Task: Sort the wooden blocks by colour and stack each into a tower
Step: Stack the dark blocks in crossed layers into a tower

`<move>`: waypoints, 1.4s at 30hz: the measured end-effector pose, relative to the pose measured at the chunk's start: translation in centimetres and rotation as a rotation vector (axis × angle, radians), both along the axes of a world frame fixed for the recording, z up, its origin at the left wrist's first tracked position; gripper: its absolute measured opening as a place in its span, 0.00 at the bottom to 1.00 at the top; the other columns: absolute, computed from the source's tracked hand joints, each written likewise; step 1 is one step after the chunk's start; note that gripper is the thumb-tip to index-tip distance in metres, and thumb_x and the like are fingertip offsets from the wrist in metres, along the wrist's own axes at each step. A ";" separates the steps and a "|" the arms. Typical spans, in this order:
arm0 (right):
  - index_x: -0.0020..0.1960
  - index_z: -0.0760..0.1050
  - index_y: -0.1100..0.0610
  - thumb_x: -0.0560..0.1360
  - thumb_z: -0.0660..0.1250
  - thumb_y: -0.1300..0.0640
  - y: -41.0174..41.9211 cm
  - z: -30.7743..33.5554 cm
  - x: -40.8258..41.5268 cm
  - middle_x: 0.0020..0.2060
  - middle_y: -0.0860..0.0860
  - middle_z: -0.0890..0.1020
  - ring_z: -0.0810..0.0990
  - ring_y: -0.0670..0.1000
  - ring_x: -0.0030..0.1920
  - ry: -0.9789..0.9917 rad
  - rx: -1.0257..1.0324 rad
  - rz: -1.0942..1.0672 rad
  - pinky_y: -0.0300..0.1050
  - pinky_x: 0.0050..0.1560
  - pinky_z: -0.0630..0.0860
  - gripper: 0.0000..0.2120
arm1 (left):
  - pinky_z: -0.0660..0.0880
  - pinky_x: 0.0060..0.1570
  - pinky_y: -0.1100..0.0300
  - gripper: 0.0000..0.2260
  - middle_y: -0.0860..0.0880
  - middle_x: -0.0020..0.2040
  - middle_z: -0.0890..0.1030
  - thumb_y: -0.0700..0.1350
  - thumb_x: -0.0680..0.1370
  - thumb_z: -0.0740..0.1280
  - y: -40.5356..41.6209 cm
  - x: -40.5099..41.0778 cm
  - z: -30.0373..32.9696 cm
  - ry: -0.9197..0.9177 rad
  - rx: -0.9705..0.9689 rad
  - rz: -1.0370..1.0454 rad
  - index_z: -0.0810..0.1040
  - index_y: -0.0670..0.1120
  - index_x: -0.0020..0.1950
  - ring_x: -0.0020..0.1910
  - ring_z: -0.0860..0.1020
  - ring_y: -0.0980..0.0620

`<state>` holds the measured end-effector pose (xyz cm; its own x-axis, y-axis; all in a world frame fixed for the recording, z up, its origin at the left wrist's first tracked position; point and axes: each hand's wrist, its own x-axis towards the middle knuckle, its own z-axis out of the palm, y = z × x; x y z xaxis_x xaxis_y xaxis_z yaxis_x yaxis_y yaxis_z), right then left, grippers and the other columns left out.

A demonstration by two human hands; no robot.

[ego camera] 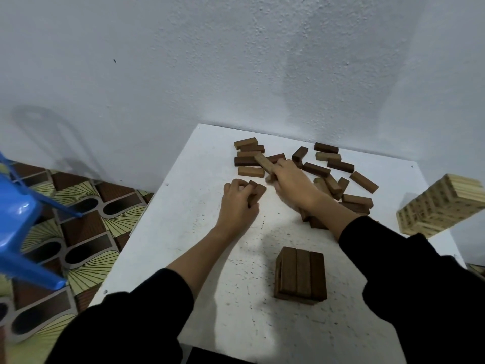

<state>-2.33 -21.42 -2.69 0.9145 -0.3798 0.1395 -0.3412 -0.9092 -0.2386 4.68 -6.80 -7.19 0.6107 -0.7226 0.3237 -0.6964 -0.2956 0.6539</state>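
Gathering step: left hand (237,203) gripping dark blocks (256,191); right hand (292,183) gripping lighter brown block (265,164) above scattered pile (338,179) on tabletop (199,232). Next, probably: carry to dark tower (301,275), lay crosswise.

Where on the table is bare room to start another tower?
Bare: the near-left table, between the left hand and the dark tower. Crowded: the far side, around the right hand, with loose blocks.
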 end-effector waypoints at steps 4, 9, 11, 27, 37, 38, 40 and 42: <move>0.52 0.70 0.60 0.75 0.59 0.67 1.6 2.0 0.2 0.46 0.54 0.75 0.75 0.53 0.45 -0.176 0.434 -0.171 0.44 0.41 0.70 0.08 | 0.67 0.52 0.55 0.05 0.49 0.45 0.71 0.32 0.68 0.63 0.6 1.0 -0.5 0.112 -0.048 0.166 0.74 0.41 0.40 0.52 0.64 0.52; 0.50 0.72 0.60 0.77 0.62 0.66 3.1 2.3 -0.6 0.37 0.55 0.78 0.76 0.47 0.32 0.085 0.768 -0.296 0.32 0.29 0.72 0.04 | 0.67 0.56 0.61 0.11 0.49 0.57 0.70 0.46 0.73 0.71 1.1 1.3 -0.3 0.353 -0.077 0.133 0.79 0.46 0.53 0.59 0.63 0.53; 0.44 0.73 0.62 0.76 0.65 0.66 3.4 1.9 -1.0 0.37 0.59 0.80 0.77 0.49 0.32 0.098 0.752 -0.330 0.34 0.33 0.74 0.03 | 0.68 0.57 0.59 0.20 0.50 0.58 0.70 0.54 0.70 0.73 1.4 1.2 -0.2 0.322 -0.052 0.089 0.77 0.48 0.58 0.58 0.62 0.55; 0.61 0.69 0.63 0.75 0.62 0.70 3.5 0.9 -4.1 0.51 0.55 0.74 0.74 0.52 0.51 0.122 0.582 -0.323 0.42 0.48 0.74 0.15 | 0.64 0.67 0.57 0.44 0.53 0.65 0.66 0.44 0.66 0.78 2.3 1.6 0.6 0.290 0.180 -0.290 0.57 0.48 0.76 0.70 0.61 0.50; 0.62 0.71 0.64 0.73 0.66 0.70 3.9 -0.8 -5.0 0.48 0.54 0.74 0.75 0.48 0.43 0.018 0.693 -0.243 0.36 0.43 0.75 0.18 | 0.65 0.47 0.77 0.42 0.53 0.60 0.72 0.44 0.65 0.80 3.1 1.9 0.4 0.298 0.138 -0.222 0.62 0.49 0.75 0.54 0.68 0.55; 0.63 0.70 0.64 0.72 0.68 0.69 4.0 -0.6 -5.1 0.48 0.54 0.74 0.76 0.49 0.43 0.005 0.693 -0.230 0.34 0.43 0.75 0.20 | 0.65 0.48 0.76 0.42 0.53 0.61 0.72 0.44 0.65 0.80 3.1 2.0 0.4 0.307 0.136 -0.223 0.62 0.50 0.75 0.54 0.69 0.55; 0.63 0.70 0.63 0.71 0.70 0.68 4.1 -0.6 -5.3 0.48 0.53 0.74 0.76 0.48 0.44 -0.028 0.716 -0.213 0.34 0.43 0.75 0.22 | 0.69 0.50 0.72 0.43 0.52 0.62 0.73 0.44 0.65 0.80 3.0 2.0 0.3 0.317 0.127 -0.228 0.62 0.50 0.75 0.53 0.70 0.56; 0.64 0.69 0.62 0.70 0.72 0.66 4.1 -0.6 -5.5 0.49 0.53 0.74 0.76 0.48 0.45 -0.047 0.754 -0.204 0.38 0.47 0.77 0.25 | 0.67 0.52 0.76 0.43 0.51 0.62 0.73 0.44 0.65 0.80 3.0 1.9 0.2 0.330 0.114 -0.223 0.62 0.50 0.75 0.54 0.69 0.58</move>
<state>-7.79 -17.31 -3.27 0.8158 -0.5476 -0.1862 -0.4585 -0.4161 -0.7852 6.56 -3.77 -6.97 0.4926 -0.8690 0.0473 -0.5102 -0.2443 0.8246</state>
